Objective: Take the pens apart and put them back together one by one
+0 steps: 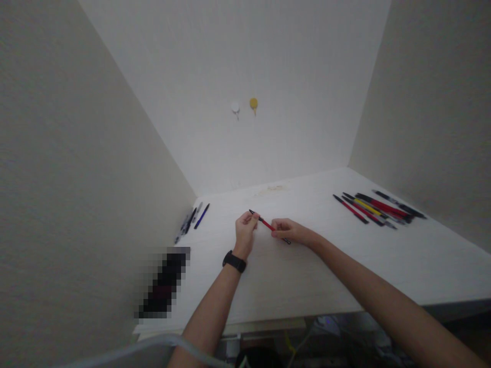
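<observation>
A red pen (pixel 267 225) with black ends is held between both hands above the middle of the white table. My left hand (pixel 244 228) pinches it near its upper left black end. The fingers of my right hand (pixel 290 231) close round it toward the lower right, and its other black end sticks out below them. On the right part of the table lies a group of pens, among them a red pen (pixel 351 208) and a yellow pen (pixel 367 207). A blue pen (pixel 201 216) lies at the left, beside several dark and clear pens (pixel 188 222).
Walls enclose the white table (pixel 307 286) at the left, back and right. A blurred-out dark object (pixel 164 286) lies at its left edge. On the back wall are a white hook (pixel 235 108) and a yellow hook (pixel 253 104). A pale cable (pixel 153 341) crosses the lower left front.
</observation>
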Motion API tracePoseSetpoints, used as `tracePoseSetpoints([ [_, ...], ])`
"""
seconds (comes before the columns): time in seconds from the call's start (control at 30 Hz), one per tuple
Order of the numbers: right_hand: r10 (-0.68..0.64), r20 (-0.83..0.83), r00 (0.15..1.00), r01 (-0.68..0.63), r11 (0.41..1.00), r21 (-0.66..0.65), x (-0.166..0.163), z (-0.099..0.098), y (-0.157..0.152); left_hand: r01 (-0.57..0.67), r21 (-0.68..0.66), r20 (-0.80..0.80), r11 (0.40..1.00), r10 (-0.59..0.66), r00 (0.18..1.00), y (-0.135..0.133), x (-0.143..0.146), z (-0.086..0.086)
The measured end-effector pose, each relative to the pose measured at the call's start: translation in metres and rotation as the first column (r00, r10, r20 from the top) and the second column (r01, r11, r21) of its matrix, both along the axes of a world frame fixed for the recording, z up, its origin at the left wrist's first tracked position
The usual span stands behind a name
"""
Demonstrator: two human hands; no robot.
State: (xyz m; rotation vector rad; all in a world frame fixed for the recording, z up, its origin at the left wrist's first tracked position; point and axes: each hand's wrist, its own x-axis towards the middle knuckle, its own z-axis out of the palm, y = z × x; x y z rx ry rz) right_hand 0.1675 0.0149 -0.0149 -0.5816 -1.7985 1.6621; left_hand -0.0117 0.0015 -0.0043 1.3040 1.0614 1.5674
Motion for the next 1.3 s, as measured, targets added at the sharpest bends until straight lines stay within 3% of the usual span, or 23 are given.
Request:
tracePoseSetpoints([
  [0.33,0.007,-0.006,1.000,-0.007,0.999,0.033,0.003,0.008,-0.004,0.024,0.001,0.054,1.000,-0.024,0.998,0.001,0.001,0.001],
  [0.73,0.012,-0.038,0.999,-0.014,0.999,-0.048,0.001,0.008,-0.006,0.000,0.012,0.002,1.000,0.000,1.000,0.000,0.000,0.000],
  [1.3,0.038,-0.001,0.999,-0.038,0.999,0.010,0.004,0.007,-0.002,0.017,-0.013,0.053,1.000,-0.016,0.998,0.002,0.001,-0.001],
])
